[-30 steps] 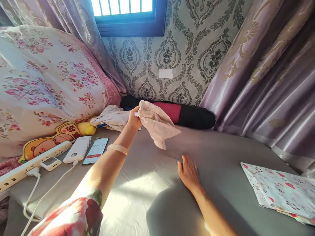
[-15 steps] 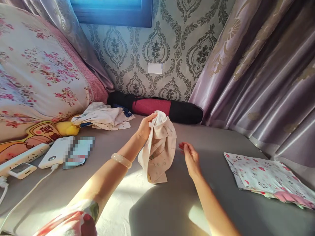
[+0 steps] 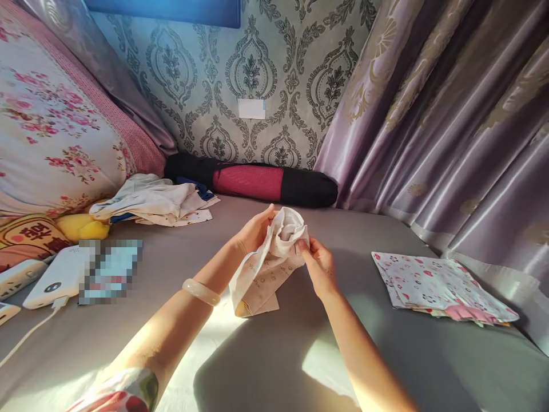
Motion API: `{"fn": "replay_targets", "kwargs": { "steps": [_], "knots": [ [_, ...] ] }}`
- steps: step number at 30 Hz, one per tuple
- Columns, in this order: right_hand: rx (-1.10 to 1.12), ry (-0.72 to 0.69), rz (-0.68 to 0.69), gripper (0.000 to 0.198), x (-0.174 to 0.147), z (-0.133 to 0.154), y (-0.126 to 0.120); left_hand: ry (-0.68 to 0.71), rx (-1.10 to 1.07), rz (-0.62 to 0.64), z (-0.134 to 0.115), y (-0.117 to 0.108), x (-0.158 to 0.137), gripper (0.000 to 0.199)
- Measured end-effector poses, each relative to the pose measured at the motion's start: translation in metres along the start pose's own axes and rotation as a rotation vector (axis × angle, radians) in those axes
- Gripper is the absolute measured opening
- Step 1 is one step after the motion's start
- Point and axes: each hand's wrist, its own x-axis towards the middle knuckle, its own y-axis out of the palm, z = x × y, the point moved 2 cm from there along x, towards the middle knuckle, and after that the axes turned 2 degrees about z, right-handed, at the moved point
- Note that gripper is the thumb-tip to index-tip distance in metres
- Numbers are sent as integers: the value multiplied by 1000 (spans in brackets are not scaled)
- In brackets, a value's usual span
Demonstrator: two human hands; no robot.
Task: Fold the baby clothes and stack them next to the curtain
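Observation:
A pale cream garment [image 3: 268, 277] with small printed motifs hangs between my hands, its lower end near or on the grey sheet. At its upper left edge, my left hand [image 3: 256, 229] is closed on the cloth, the fingers partly hidden behind it. My right hand [image 3: 318, 264] pinches the upper right edge, thumb in front. The top of the garment is bunched into a rounded opening that faces up toward me. Which part of the garment this opening is, I cannot tell.
On the right lies a folded printed cloth stack [image 3: 433, 286]. Crumpled light clothes [image 3: 158, 197] lie at the back left, beside a yellow plush [image 3: 83, 226]. A black and red roll [image 3: 253, 182] rests along the wall. A white power bank [image 3: 60, 280] and cable sit at left.
My right hand has moved in from the right and taken hold of the garment's upper edge. The garment's top has turned and opened toward me. The view has shifted slightly right.

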Motion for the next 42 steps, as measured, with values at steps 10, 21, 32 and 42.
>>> {"fn": "replay_targets", "kwargs": {
  "steps": [10,21,32,42],
  "knots": [
    [30,-6,-114,45,3,6,-10,308,724,-71,7,0,-35,70],
    [-12,-44,-147,42,7,10,-23,430,1035,-476,7,-22,-46,14],
    [-118,-53,-73,44,10,44,-45,281,546,-484,-36,-36,-81,23],
    [-384,141,396,49,15,153,-59,252,838,-285,-120,6,-111,38]
  ]
}}
